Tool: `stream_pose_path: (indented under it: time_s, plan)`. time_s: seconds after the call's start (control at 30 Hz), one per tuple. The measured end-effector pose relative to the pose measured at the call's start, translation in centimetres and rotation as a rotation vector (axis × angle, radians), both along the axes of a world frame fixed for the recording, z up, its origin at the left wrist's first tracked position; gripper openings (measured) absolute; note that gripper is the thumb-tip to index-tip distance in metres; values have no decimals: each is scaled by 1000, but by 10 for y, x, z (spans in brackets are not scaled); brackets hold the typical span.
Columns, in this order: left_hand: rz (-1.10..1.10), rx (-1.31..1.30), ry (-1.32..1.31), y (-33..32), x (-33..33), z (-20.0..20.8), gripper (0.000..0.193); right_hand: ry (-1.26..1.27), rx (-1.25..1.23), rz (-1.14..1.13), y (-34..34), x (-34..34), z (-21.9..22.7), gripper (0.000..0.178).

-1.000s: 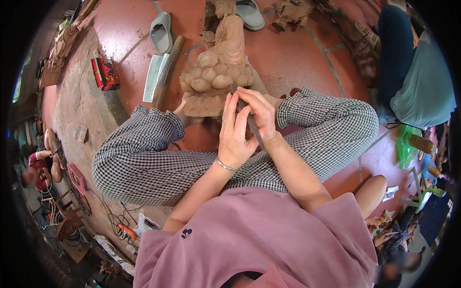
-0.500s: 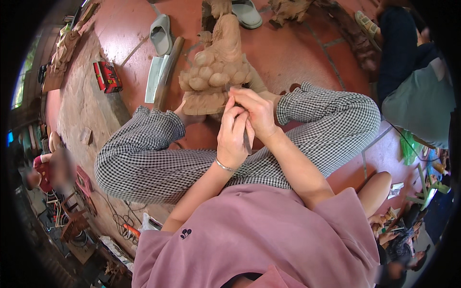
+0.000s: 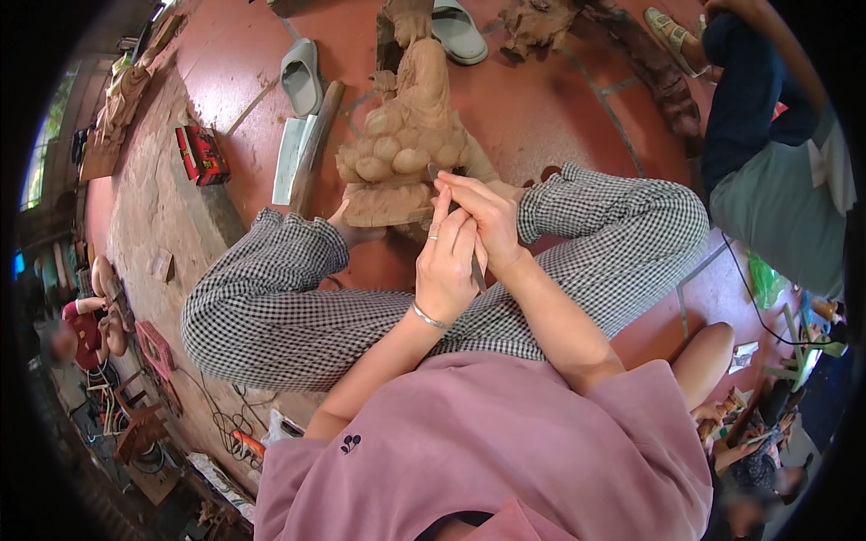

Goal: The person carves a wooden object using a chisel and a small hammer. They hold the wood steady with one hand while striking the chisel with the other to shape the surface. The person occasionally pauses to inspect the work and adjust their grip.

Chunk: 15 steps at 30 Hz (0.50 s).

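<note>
A carved wooden statue (image 3: 420,83) of a seated figure on a lotus-petal base stands on the floor between my feet. Both hands are closed around a slim dark carving chisel (image 3: 477,273), whose tip meets the right part of the petals. My right hand (image 3: 487,215) grips it near the tip, fingers against the base. Lower on the shaft, my left hand (image 3: 446,263) wraps round it, pressed against the right. The fingers cover most of the tool.
Left of the statue lie a wooden stick (image 3: 317,144), a pale flat strip (image 3: 294,162), a grey slipper (image 3: 301,79) and a red box (image 3: 202,155). Another slipper (image 3: 459,34) and a rough wood piece (image 3: 538,25) lie beyond. A person (image 3: 767,171) sits close at right.
My hands and the chisel have shifted slightly to the right, still gripping together at the lotus base. The whole view has dipped a little; the statue stays in place.
</note>
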<state>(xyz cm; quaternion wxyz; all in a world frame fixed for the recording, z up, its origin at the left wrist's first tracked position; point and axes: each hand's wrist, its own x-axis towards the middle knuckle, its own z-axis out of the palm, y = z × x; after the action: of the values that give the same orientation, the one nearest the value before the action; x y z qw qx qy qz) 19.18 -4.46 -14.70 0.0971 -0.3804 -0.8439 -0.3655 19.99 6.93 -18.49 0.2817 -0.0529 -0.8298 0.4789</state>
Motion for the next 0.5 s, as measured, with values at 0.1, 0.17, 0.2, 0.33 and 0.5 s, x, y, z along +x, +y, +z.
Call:
stream_pose_path:
  time_s: [0.1,0.17,0.2,0.33,0.5]
  plan:
    - [18,13,21,3,-6,-2,23,51,-35,-8,-1,-9,4,27]
    - [31,-20,-17,-1,-2,-5,23,15,-27,25,-3,-6,-1,28]
    - [29,-48,-49,-4,3,-6,23,-22,-6,43,-4,-1,-8,28]
    - [-11,-33,-44,-4,4,0,24,1,-17,38,-3,3,-10,30]
    - [-5,9,-64,1,-8,1,23,31,-53,-29,-4,-10,-6,31]
